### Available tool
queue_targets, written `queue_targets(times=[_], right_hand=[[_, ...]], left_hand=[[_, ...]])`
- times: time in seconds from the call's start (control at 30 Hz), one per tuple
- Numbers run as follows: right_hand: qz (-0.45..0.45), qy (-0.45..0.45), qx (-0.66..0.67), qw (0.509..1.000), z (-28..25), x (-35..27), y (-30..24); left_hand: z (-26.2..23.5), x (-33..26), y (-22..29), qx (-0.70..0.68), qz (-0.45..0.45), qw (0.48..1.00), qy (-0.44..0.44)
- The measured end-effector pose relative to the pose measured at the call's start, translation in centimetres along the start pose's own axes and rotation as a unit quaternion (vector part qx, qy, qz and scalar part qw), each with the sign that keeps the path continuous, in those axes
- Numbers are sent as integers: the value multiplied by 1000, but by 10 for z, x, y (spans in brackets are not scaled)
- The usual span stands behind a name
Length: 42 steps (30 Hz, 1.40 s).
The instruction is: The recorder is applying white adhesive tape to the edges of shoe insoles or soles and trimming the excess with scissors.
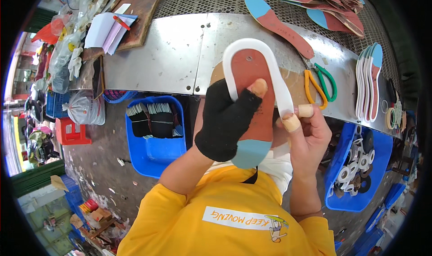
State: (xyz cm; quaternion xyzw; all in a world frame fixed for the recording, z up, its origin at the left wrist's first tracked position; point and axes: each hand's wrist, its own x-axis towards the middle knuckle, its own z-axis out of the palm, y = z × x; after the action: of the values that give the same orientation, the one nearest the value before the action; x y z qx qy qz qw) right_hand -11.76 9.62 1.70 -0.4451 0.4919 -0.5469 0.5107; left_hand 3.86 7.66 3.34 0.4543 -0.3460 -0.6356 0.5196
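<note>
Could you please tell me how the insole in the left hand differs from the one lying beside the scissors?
The held insole has a white strip around its brown end; the loose insole shows none. The held insole's blue end points toward the person; the loose insole's points away. The held insole is gripped in the gloved left hand; the loose insole lies on the worktop. Both are reddish-brown with a blue end.

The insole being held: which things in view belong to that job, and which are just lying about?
Likely part of the job:
insole, in the gloved left hand
white strip along its edge, pinched by the right hand
stacked insoles
scissors

Probably just lying about:
papers
red stool
plastic bag
</note>
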Motion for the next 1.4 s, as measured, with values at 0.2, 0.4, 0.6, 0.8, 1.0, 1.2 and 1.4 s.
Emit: queue_targets(times=[0.2, 0.4, 0.6, 0.8, 1.0, 1.2, 1.4], right_hand=[[-187, 5, -174, 967, 7, 11, 0], [-289, 57, -232, 927, 7, 17, 10], [-110, -88, -159, 977, -5, 29, 3], [-96, -109, -71, 987, -1, 46, 17], [209, -115, 108, 965, -28, 41, 14], [51, -126, 29, 990, -31, 40, 16], [-159, -188, -156, 956, -3, 27, 25]], left_hand=[[22, 2, -4, -48, 127, 989, 54], [23, 7, -9, -71, 203, 974, 66], [12, 26, -7, -61, 124, 989, 51], [-23, 34, -46, 34, 58, 983, -173], [-35, 30, -28, -85, 47, 994, -51], [-34, 22, -14, -145, 60, 987, -40], [-32, 20, -25, -233, -7, 972, -32]])
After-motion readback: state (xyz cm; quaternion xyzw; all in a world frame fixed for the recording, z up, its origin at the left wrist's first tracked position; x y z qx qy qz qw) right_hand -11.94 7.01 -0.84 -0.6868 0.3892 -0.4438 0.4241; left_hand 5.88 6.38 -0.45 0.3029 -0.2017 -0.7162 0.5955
